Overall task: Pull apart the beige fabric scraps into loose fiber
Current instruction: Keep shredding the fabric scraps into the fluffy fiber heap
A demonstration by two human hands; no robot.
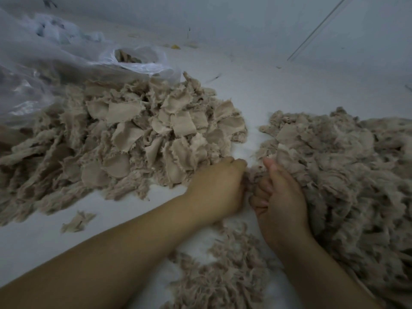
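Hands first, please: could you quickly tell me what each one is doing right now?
Left hand: fingers curled, gripping a beige scrap between the hands.
Right hand: fingers curled, gripping the same scrap's other end.

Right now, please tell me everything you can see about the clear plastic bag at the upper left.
The plastic bag is thin, translucent and whitish, crumpled and lying slumped on the white surface. Its mouth gapes open toward the camera, showing a few beige fabric scraps inside. Its lower edge meets the pile of scraps. Neither hand touches it.
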